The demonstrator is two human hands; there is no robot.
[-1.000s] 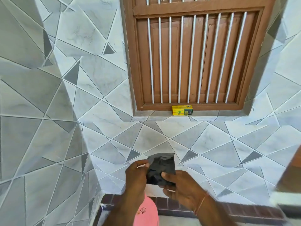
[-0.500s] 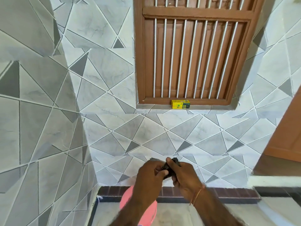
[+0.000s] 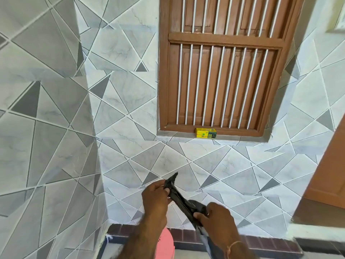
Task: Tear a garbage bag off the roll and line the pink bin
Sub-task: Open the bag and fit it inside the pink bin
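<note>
A black garbage bag (image 3: 179,198) is stretched in a narrow band between my two hands, in front of the tiled wall. My left hand (image 3: 155,199) pinches its upper end, whose tip sticks up past the fingers. My right hand (image 3: 214,214) grips the lower end, where the black plastic is bunched into a wad; whether that wad is the roll I cannot tell. A loose tail hangs down below this hand. The pink bin (image 3: 165,243) stands on the floor beneath my left forearm, mostly hidden by it.
A brown wooden window (image 3: 220,71) with white bars is set in the grey tiled wall. A small yellow box (image 3: 206,132) lies on its sill. A tiled wall corner juts out at the left. A wooden door edge (image 3: 328,174) is at the right.
My hands have moved apart: the black plastic, bunched between them before, is now pulled out into a taut diagonal strip. The camera has tilted and more of the window shows.
</note>
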